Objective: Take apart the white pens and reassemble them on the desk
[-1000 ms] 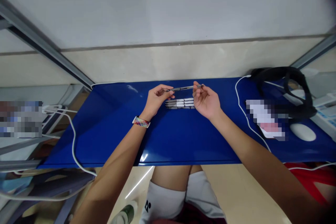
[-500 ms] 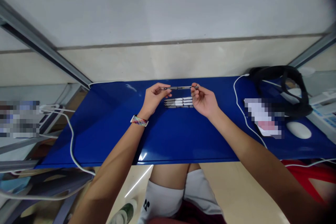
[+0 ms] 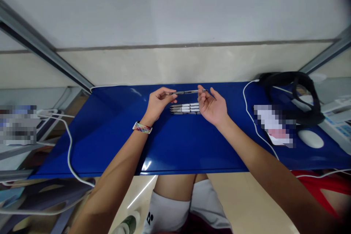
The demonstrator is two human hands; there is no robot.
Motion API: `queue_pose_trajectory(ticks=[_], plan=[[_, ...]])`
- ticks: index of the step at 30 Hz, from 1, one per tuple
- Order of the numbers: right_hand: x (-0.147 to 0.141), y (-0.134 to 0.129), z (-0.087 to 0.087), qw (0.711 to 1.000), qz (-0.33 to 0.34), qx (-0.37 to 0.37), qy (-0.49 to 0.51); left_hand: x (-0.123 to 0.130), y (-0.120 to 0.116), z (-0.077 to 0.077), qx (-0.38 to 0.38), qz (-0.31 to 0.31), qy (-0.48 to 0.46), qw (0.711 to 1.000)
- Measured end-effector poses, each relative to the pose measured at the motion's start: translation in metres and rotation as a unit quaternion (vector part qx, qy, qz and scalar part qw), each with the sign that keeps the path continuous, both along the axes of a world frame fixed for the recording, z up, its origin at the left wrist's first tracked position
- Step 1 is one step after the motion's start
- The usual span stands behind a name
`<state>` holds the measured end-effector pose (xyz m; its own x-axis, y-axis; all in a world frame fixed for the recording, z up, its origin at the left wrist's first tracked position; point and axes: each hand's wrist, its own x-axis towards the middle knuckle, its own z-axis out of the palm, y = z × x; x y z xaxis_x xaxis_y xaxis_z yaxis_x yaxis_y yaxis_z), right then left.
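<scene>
Held level above the blue tabletop (image 3: 115,146) is a slim pen (image 3: 189,91) with a dark grip and a clear barrel. My left hand (image 3: 159,103) pinches its left end between thumb and fingers. At the pen's other end, my right hand (image 3: 214,104) has its palm turned up and its thumb apart from the fingers; the pen tip lies by the fingertips. Just below, several similar pens (image 3: 185,108) with white and grey bodies lie side by side on the tabletop, their right ends partly hidden by my right hand.
To the right are a white cable (image 3: 248,108), a blurred-out phone-like item (image 3: 274,126), a white mouse (image 3: 310,139) and a black headset-like strap (image 3: 316,97). Another white cable (image 3: 70,146) hangs over the left edge. A wall (image 3: 175,64) stands behind.
My right thumb has come away from the pen and the right fingers have spread. The left hand keeps its pinch. The view has shifted slightly.
</scene>
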<state>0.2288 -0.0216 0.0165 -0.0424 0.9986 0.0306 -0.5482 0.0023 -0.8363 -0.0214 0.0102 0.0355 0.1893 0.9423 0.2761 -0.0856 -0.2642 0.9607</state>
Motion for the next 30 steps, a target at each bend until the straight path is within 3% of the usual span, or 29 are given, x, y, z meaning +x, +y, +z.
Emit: queue_pose_trajectory(ticks=[10, 14, 20, 30], plan=[[0.0, -0.001, 0.002, 1.0, 0.011, 0.01, 0.022, -0.002, 0.003, -0.007, -0.012, -0.002, -0.002, 1.0], [-0.001, -0.004, 0.008, 0.991, 0.04, -0.046, 0.118, -0.002, 0.003, -0.007, -0.014, -0.003, -0.011, 1.0], [-0.004, -0.009, 0.019, 0.944, 0.087, -0.123, 0.295, 0.002, 0.001, -0.004, -0.015, -0.011, -0.009, 1.0], [-0.005, -0.006, 0.014, 0.981, 0.042, -0.076, 0.172, 0.001, 0.002, -0.003, -0.009, -0.002, -0.008, 1.0]])
